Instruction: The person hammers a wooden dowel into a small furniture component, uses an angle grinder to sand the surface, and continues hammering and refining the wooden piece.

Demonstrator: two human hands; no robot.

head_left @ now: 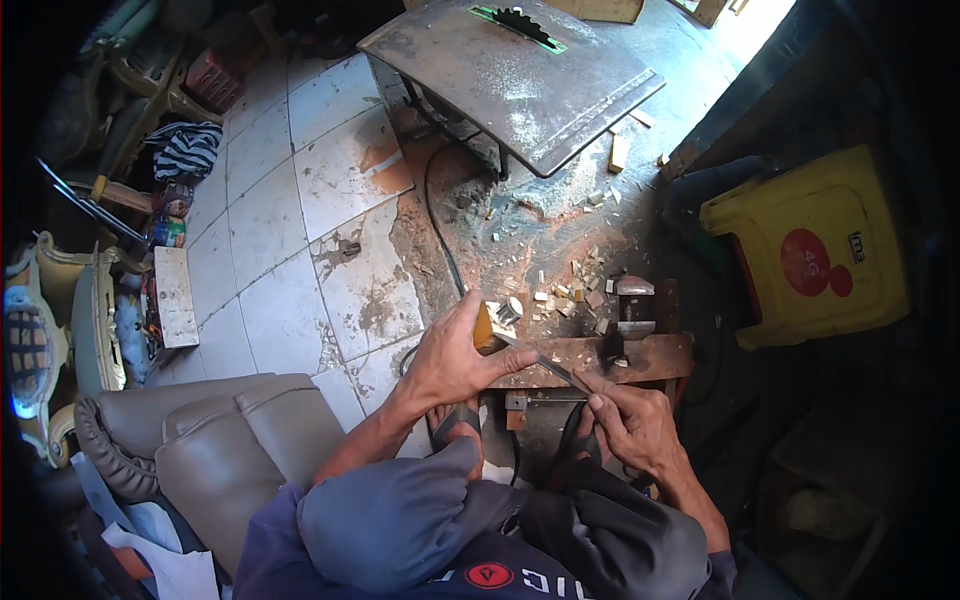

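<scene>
My left hand (455, 350) is closed around a tool with a yellow handle (485, 329), its thumb stretched out to the right. From there a narrow metal blade (555, 367) slants down and right. My right hand (632, 418) pinches the strip's far end between thumb and fingers. The left fingers are mostly hidden behind the hand, and the tool's exact kind cannot be made out. Just beyond both hands lies a worn wooden board (640, 358) with a bench vise (634, 300) by its far edge.
A table saw (520, 80) with a dark toothed blade stands ahead. Wood offcuts (565, 300) and sawdust litter the floor. A yellow plastic stool (825, 250) lies tipped at right. Left are a grey padded seat (225, 440) and carved furniture frames (95, 310). A black cable (432, 205) crosses the floor.
</scene>
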